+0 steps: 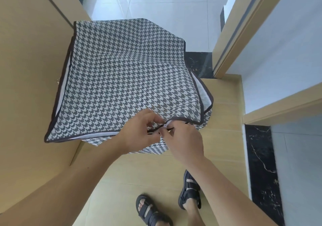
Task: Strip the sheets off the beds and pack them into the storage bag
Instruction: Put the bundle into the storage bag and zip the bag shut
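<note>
On a pale wood floor [122, 182] in a narrow passage, a person stands over a houndstooth storage bag [122, 72] and works at its closure, both hands meeting at the bag's near edge. The left hand [139, 131] pinches the dark-trimmed rim of the lid [184, 119], apparently to hold the fabric taut and steady. Touching it, the right hand [184, 138] pinches what looks like the zipper [164, 127], thumb and fingertips closed tight on it. The lid lies over the bag's top but is not sealed. It stands away from the body along the bag's left side and at its right corner, where white material [203, 93] shows in the gap; whether that is lining or packed sheets cannot be told, and no loose sheet or bed is in view. Judging by the grip, the step in hand is drawing the zipper round the lid, which would put the packing near its end if the sheets are already inside. To the left of the bag rises a tan wooden panel [26, 68], which the bag sits against. Beyond the bag lies white tile [156, 7], and to its right a tan door frame [244, 25] and a strip of black marble threshold [261, 164]. Nearer than the bag, the person's feet in dark strap sandals [151, 211] are planted on the wood. No brand, label or writing can be read on the bag or anywhere around it.
</note>
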`<action>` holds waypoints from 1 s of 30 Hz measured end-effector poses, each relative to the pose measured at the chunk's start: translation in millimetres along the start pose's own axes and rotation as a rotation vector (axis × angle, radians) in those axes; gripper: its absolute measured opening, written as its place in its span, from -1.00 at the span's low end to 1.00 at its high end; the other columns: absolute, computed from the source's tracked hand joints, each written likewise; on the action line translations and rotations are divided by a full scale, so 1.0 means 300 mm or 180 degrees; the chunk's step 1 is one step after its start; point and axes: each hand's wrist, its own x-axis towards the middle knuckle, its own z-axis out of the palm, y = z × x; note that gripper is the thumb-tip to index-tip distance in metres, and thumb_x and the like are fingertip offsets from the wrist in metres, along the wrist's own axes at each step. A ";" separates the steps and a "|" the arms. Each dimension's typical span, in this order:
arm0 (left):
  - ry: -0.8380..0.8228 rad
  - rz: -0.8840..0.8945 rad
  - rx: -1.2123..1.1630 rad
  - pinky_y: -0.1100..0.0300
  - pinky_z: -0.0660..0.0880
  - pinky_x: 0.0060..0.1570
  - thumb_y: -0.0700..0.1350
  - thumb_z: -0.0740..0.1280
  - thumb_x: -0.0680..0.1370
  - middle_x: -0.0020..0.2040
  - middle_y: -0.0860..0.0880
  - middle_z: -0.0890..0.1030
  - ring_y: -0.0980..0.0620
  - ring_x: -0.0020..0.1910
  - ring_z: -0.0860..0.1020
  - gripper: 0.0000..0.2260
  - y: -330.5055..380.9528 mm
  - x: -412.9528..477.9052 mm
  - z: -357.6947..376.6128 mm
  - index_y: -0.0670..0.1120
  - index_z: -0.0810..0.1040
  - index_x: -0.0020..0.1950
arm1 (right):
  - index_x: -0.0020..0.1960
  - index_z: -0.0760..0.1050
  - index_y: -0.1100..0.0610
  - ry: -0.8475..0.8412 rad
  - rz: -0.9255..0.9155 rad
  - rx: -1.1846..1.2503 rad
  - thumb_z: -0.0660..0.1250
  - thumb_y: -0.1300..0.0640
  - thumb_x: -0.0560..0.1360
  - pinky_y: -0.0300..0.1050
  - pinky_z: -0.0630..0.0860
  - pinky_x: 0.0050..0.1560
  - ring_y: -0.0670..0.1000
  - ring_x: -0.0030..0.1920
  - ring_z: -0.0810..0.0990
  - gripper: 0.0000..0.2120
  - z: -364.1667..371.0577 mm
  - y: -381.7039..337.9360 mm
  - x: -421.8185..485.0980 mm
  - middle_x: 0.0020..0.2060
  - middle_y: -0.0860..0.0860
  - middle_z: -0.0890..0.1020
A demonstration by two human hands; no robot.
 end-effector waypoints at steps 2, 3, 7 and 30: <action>-0.0072 0.0386 0.0683 0.16 0.50 -0.05 -0.09 0.41 0.34 0.00 0.02 0.55 0.04 -0.03 0.52 -0.65 -0.025 -0.014 0.002 -0.08 0.62 0.12 | 0.08 0.63 -0.05 0.0268 -0.0155 -0.0337 0.28 -0.13 0.58 -0.09 0.48 -0.23 0.06 -0.18 0.65 -0.77 0.010 0.000 -0.014 -0.26 -0.04 0.70; -0.0033 0.0503 0.0929 0.15 0.50 -0.05 -0.11 0.45 0.35 0.00 0.00 0.56 0.01 -0.01 0.53 -0.65 -0.033 -0.017 0.005 -0.09 0.63 0.13 | 0.08 0.63 -0.05 0.0367 -0.0194 -0.0431 0.27 -0.12 0.57 -0.10 0.46 -0.25 0.05 -0.19 0.66 -0.77 0.014 -0.002 -0.018 -0.27 -0.04 0.70; 0.0276 0.0775 0.1259 0.13 0.52 -0.26 -0.14 0.52 0.38 -0.14 0.00 0.59 -0.07 -0.14 0.57 -0.79 -0.032 -0.018 0.033 -0.08 0.66 -0.01 | -0.04 0.66 0.03 0.0516 -0.0151 -0.0547 0.32 -0.03 0.50 -0.12 0.38 -0.32 0.10 -0.27 0.64 -0.81 0.021 -0.021 -0.022 -0.36 0.00 0.67; 0.0990 0.0999 0.1553 0.24 0.45 -0.40 0.22 0.28 0.43 -0.21 0.03 0.59 0.01 -0.27 0.56 -0.62 0.126 0.093 0.012 -0.08 0.58 -0.04 | -0.03 0.62 0.14 0.1295 -0.0722 0.1010 0.39 0.22 0.56 -0.31 0.40 -0.03 -0.08 -0.05 0.49 -0.96 -0.120 0.095 0.139 -0.12 -0.06 0.57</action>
